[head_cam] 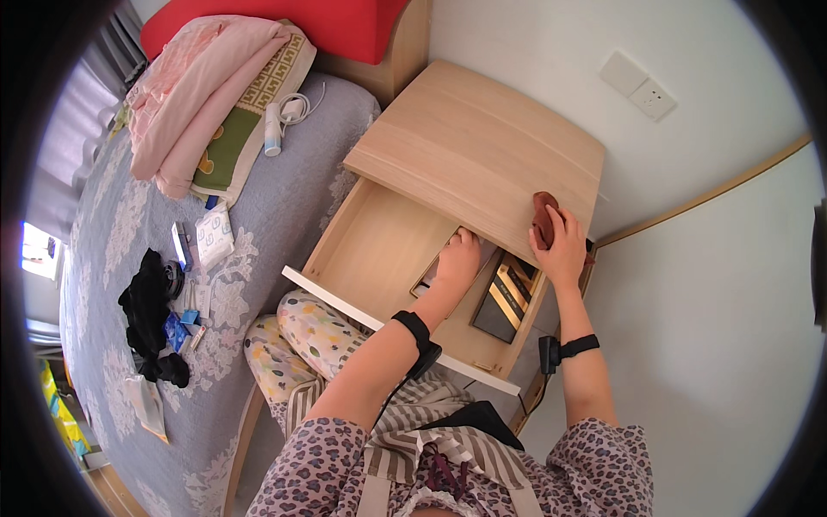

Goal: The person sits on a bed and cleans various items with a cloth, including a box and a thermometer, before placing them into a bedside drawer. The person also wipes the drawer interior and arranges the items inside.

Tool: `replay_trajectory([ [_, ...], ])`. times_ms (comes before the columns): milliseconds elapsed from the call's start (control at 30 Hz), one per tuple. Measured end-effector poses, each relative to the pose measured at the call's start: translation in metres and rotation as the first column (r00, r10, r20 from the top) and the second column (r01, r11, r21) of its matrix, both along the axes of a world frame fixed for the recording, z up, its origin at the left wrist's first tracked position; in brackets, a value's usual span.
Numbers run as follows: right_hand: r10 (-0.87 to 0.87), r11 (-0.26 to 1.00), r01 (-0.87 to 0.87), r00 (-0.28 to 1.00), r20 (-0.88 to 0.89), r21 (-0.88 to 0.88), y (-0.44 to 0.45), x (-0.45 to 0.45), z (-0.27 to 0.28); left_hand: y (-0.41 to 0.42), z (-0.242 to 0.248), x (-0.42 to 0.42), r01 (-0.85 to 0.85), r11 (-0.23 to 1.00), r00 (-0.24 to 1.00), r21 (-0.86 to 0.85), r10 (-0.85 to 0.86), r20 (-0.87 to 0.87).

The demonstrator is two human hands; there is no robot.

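Note:
In front of me a light wood nightstand [478, 142] has its drawer [349, 239] pulled out. My left hand [460, 255] reaches inside, its fingers at the far edge of a shallow gold-edged tray or box [423, 281]; whether they grip it is hidden. To the right of that hand lies a black box with gold stripes [507, 297]. On the nightstand's top near its right edge, my right hand [562, 249] has its fingers on a bunched reddish-brown cloth [544, 216]. Both wrists wear black straps with small devices.
At left stands a bed [284, 194] with a folded pink quilt [194, 97], a white-and-blue bottle [272, 129], a coiled white cable [296, 108], a white packet [214, 237], black cloth [148, 304] and several small items. Wall sockets [652, 99] and a white panel [698, 310] are at right.

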State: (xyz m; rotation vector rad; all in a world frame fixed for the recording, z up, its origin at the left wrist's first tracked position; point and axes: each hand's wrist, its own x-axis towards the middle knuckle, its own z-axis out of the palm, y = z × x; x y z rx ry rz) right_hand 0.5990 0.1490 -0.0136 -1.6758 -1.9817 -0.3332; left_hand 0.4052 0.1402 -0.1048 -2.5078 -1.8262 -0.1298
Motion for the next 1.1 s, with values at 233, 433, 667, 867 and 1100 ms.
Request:
replay_trajectory([
  [233,-0.007,1.0,0.007,1.0,-0.011,0.022,-0.001,0.0,-0.003,-0.015,0.013,0.016,-0.024,0.961,0.99,-0.276,-0.016,-0.143],
  [433,-0.008,0.999,0.008,1.0,-0.012,0.036,0.003,-0.002,-0.006,-0.019,0.014,0.003,-0.045,0.95,0.995,-0.309,0.07,0.071],
  [667,-0.005,0.998,0.005,1.0,0.005,0.055,0.003,0.0,-0.008,-0.031,0.08,-0.061,-0.125,0.854,0.907,-0.505,0.305,0.292],
  [867,0.011,0.998,-0.011,1.0,0.001,0.063,0.003,-0.005,-0.008,-0.027,0.033,-0.136,-0.317,0.826,0.929,-0.467,0.368,0.021],
  [1100,-0.01,0.998,0.009,1.0,0.009,0.059,0.003,-0.003,-0.011,-0.046,0.039,-0.101,-0.203,0.944,0.955,-0.262,0.25,0.16],
])
